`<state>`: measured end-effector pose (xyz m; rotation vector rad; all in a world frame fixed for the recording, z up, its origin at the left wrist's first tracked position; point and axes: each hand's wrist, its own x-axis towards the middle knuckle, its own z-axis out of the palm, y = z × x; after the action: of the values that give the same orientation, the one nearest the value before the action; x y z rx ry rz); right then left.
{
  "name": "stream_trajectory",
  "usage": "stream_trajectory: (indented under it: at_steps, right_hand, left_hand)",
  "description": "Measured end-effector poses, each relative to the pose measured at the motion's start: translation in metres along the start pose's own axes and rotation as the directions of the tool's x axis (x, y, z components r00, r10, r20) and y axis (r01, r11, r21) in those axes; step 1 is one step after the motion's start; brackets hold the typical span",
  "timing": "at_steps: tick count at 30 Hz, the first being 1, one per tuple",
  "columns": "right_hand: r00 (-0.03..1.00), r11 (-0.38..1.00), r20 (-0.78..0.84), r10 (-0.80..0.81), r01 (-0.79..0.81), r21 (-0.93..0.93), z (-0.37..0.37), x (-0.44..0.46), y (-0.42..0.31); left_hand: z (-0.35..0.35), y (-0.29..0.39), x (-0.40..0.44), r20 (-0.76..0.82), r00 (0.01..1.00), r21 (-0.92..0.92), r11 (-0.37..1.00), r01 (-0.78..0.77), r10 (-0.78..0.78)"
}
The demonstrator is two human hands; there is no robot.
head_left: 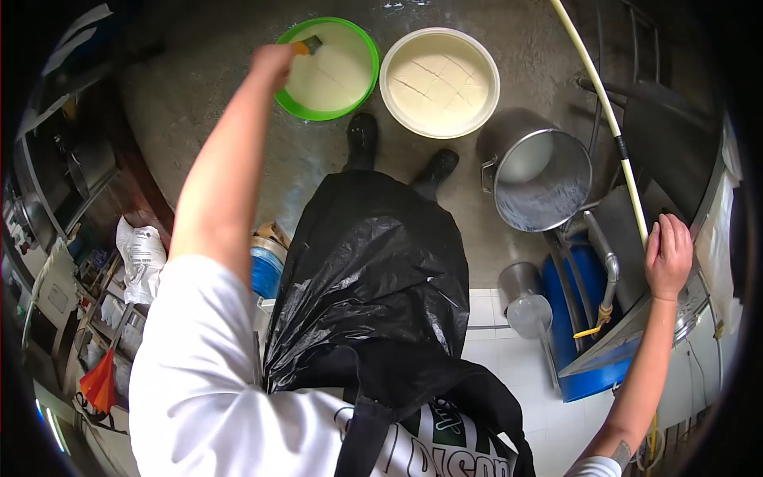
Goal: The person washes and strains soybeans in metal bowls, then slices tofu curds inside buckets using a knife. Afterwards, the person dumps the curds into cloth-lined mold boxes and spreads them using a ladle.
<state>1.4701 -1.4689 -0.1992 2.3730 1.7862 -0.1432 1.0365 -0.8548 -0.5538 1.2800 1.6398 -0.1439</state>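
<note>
My left hand (273, 65) is closed round the orange handle of a brush or scraper (308, 46) with a dark head. That tool is over the left side of a green tub (374, 78) filled with a smooth pale mass, which has a faint line across it. Beside it stands a white tub (494, 86) holding a similar pale mass with crossing cut lines. Far to the right, my right hand (669, 256) rests palm down at the edge of a metal surface, fingers extended. Its thumb is by the lower end of a pale pole (592, 67).
A large metal pot (543, 180) lies tilted right of the tubs. Nearer are a small metal vessel (528, 308), a blue barrel (574, 318) and metal pipes. On the left are a white sack (143, 258), a blue container (265, 270) and crowded shelves. My boots stand below the tubs.
</note>
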Motion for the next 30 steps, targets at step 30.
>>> stream_trajectory:
  at_steps: [30]
  right_hand:
    - [0.998,0.999,0.065,-0.008,0.011,-0.043,-0.001,0.000,0.002]
  left_hand:
    - [0.011,-0.070,-0.096,-0.031,0.982,0.445,0.877,0.181,-0.187]
